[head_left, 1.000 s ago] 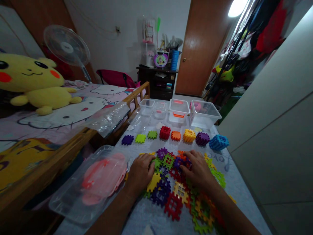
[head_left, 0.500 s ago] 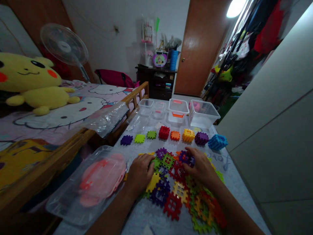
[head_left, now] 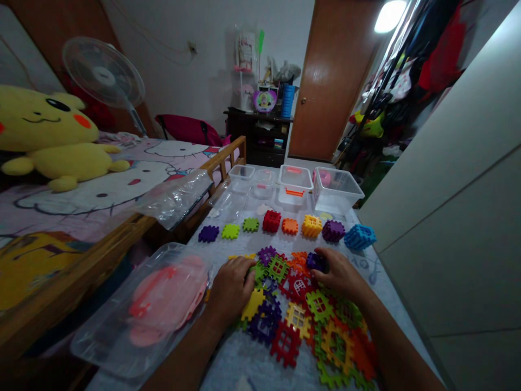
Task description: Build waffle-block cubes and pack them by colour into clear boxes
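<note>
Between my hands lies a loose pile of plastic building tiles with toothed edges, among them a red window tile [head_left: 285, 344], a yellow window tile [head_left: 298, 319] and a green window tile [head_left: 278, 267]. My right hand [head_left: 340, 274] pinches a dark purple tile [head_left: 315, 262] between thumb and fingers at the pile's far right. On the pile's left side rests my left hand [head_left: 233, 287], fingers curled over the tiles beside a green one [head_left: 258, 273]. Its fingertips are partly hidden, and I cannot see whether it grips a tile.
Beyond the pile runs a row of tiles sorted by colour, including a red stack [head_left: 271, 221] and a blue stack [head_left: 360, 237]. Clear plastic boxes [head_left: 337, 190] stand behind. A clear lid [head_left: 109, 347] lies left, next to the wooden bed rail [head_left: 101, 258]. A white cabinet [head_left: 456, 217] borders the right.
My right hand has drawn the dark purple tile slightly right, off the orange tile, which now shows more. My left hand stays nearly in place. The view has shifted slightly.
</note>
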Demonstrator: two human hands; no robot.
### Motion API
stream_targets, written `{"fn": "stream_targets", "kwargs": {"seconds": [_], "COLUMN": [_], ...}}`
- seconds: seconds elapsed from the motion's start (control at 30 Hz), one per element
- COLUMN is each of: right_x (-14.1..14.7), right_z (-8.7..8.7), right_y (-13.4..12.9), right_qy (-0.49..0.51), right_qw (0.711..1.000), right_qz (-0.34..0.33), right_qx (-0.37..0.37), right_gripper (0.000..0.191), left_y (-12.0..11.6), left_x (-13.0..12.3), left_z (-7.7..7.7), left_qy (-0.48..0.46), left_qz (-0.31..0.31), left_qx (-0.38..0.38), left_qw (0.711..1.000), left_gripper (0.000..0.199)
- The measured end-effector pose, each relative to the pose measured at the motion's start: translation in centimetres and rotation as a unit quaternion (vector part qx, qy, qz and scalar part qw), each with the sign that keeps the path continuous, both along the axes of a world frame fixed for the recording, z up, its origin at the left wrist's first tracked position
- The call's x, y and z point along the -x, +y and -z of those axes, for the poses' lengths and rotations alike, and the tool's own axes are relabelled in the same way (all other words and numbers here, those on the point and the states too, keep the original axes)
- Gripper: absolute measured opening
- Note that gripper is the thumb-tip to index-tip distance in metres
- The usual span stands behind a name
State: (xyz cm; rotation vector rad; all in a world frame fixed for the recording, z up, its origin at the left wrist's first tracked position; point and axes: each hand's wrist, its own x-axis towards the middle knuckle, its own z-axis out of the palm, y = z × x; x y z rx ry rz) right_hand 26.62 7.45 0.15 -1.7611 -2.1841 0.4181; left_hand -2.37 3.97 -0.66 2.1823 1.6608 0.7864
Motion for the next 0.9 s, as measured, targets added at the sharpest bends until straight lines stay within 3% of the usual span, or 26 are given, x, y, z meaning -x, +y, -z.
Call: {"fn": "stream_targets", "kwargs": {"seconds": [0.17, 0.47, 0.6, 0.73, 0.9], "right_x": [-0.2, -0.3, 0.2, 3.3, 11.7], "right_z": [-0.3, 0.6, -0.8, -3.9, -6.8], "right_y": [0.2, 0.2, 0.0, 0.2, 1.8], "right_qy": [-0.013, 0.016, 0.018, 0.017, 0.010], "right_qw": [0.999, 1.000, 0.999, 0.995, 0.975], "right_qz": [-0.004, -0.002, -0.014, -0.085, -0.207], "right_qx": [0.029, 0.007, -0.026, -0.055, -0.079], "right_gripper": [0.055, 0.058, 0.056, 0.053, 0.051], "left_y": [-0.1, -0.1, -0.2, -0.3, -0.4], "left_x": [0.0, -0.1, -0.1, -0.2, -0.4], "left_z": [0.1, -0.2, -0.2, -0.2, -0.1], "left_qy": [-0.001, 0.005, 0.003, 0.005, 0.019], "left_qz": [0.003, 0.001, -0.001, 0.004, -0.009], "left_qx": [-0.002, 0.007, 0.004, 0.006, -0.001], "left_qw": [1.000, 1.000, 1.000, 1.000, 1.000], "left_gripper": [0.020, 0.020, 0.021, 0.020, 0.020]}}
